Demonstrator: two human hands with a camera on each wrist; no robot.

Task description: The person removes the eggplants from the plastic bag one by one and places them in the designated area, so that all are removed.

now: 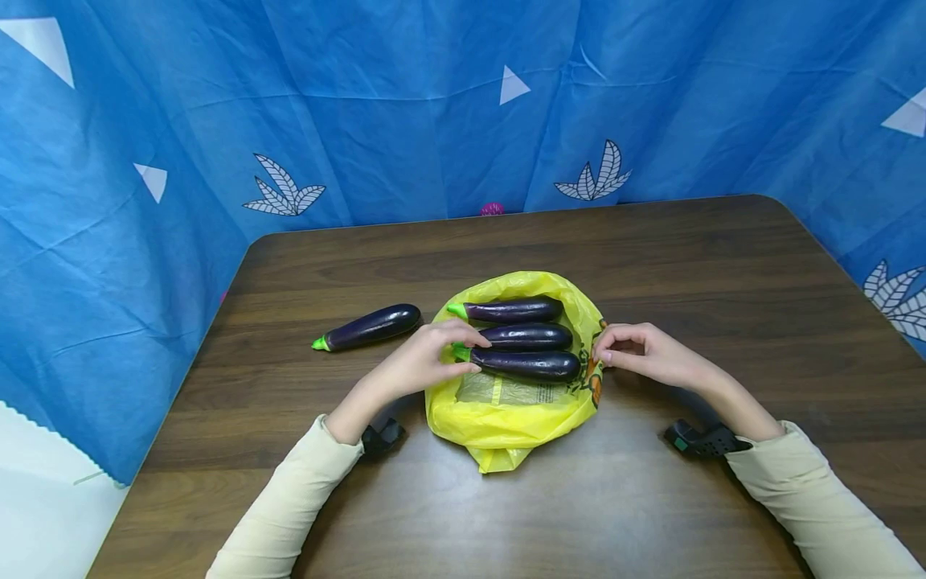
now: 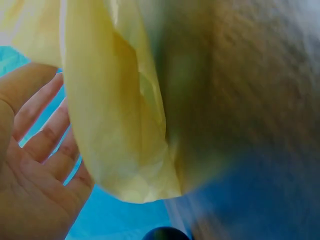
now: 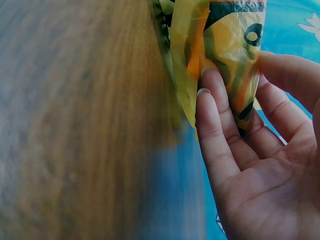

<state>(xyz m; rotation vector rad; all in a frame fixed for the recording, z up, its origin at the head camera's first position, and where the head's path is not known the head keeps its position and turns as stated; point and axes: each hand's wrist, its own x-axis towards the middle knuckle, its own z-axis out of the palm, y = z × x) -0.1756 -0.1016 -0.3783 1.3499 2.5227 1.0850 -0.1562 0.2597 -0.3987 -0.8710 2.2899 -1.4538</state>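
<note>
Hands point(image 1: 425, 354) point(image 1: 654, 354) touch a yellow bag point(image 1: 528, 420) and eggplant point(image 1: 531, 365) (another eggplant point(image 1: 531, 337) partly hidden).

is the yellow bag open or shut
Open: the head view shows the yellow bag with its mouth spread wide, and three eggplants are plainly visible through it.

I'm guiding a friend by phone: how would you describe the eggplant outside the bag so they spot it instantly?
On the dark brown wood-grain table, find the yellow plastic bag. Just left of it lies a glossy dark purple eggplant, green stem end pointing left. Unlike the three eggplants in the bag, it rests on the table.
</note>
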